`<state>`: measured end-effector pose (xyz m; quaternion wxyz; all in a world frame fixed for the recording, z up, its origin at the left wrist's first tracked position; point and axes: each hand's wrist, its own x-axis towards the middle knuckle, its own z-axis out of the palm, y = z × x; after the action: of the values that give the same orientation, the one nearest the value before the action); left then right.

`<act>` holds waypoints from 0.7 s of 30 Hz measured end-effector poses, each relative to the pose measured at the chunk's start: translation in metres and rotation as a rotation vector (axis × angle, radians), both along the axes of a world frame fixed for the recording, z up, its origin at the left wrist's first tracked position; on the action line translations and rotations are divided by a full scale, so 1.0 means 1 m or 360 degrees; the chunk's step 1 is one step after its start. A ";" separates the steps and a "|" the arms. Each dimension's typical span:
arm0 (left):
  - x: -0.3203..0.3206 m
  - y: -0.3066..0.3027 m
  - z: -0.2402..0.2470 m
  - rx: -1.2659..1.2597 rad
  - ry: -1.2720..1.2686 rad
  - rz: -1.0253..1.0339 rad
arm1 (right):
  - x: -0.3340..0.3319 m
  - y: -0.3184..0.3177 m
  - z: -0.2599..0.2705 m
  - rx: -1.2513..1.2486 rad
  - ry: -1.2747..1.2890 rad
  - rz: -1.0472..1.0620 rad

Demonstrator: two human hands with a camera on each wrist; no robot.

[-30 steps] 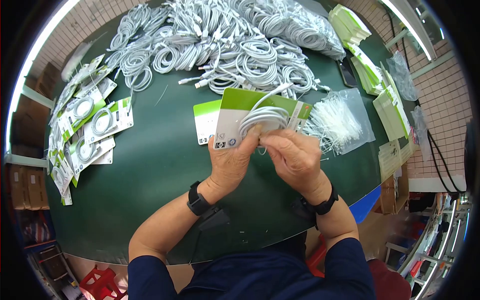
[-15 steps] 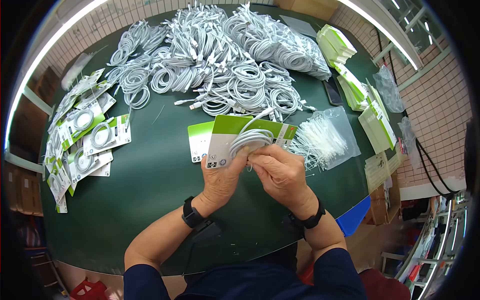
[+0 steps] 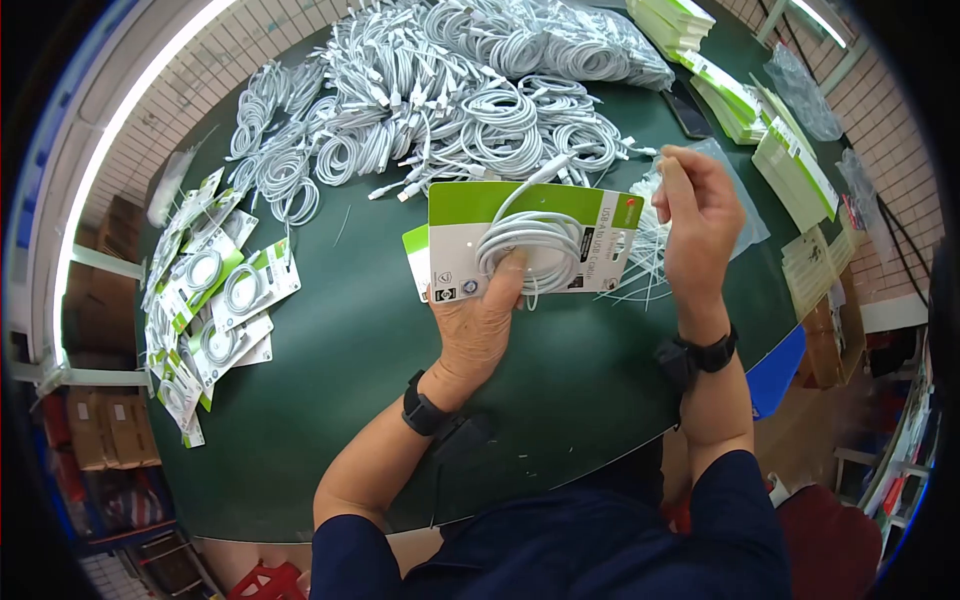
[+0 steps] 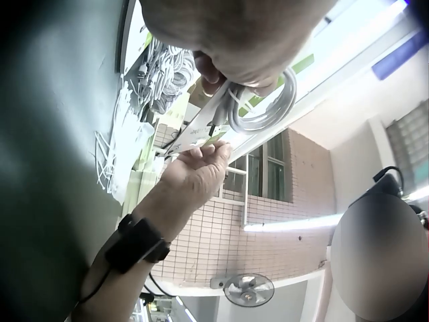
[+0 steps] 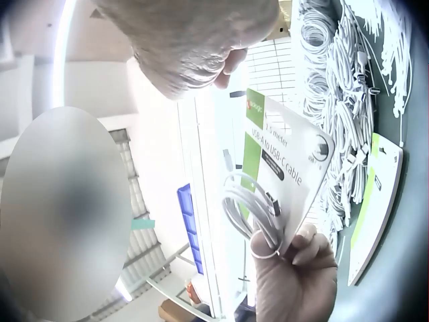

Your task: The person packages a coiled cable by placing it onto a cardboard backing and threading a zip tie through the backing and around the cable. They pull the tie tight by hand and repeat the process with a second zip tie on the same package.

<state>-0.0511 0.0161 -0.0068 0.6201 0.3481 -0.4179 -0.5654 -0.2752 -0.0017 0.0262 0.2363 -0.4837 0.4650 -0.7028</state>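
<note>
In the head view, my left hand [image 3: 480, 315] holds a green and white cable card [image 3: 458, 240], its thumb pressed over a coiled white USB cable [image 3: 545, 230] on the front. The right wrist view shows a thin white tie [image 5: 263, 253] looped round the coil beside the left thumb. My right hand [image 3: 705, 225] is raised right of the card, apart from it, fingers loosely bent; nothing shows between them. Behind the held card, a second card [image 3: 415, 245] lies on the table, partly hidden.
A large heap of coiled white cables [image 3: 400, 100] fills the table's far side. Packed cable cards [image 3: 225, 290] lie piled at left. White cable ties [image 3: 650, 240] spread on a plastic bag [image 3: 755, 230] behind the right hand. Stacks of blank cards [image 3: 795, 175] line the right edge.
My right hand has left the coil and moved right and up, away from the card. The left hand still holds the card and cable, now more fully in view.
</note>
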 end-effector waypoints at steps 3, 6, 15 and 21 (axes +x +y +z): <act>-0.001 0.007 0.004 -0.0016 -0.0029 -0.0075 | 0.000 -0.011 -0.014 0.0515 -0.0410 0.0464; -0.002 0.010 0.005 -0.0049 -0.0041 -0.0110 | -0.002 -0.007 -0.050 0.0756 -0.0809 0.1304; -0.002 0.015 0.000 -0.0021 -0.0113 -0.0173 | -0.018 0.052 -0.067 0.0328 0.0661 0.1128; -0.002 0.015 -0.003 -0.0020 -0.0139 -0.0174 | -0.017 0.055 -0.080 0.0647 -0.0103 0.1309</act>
<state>-0.0534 0.0310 -0.0096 0.5715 0.3452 -0.4666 -0.5801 -0.2924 0.0529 -0.0535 0.6000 -0.5498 0.3552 -0.4598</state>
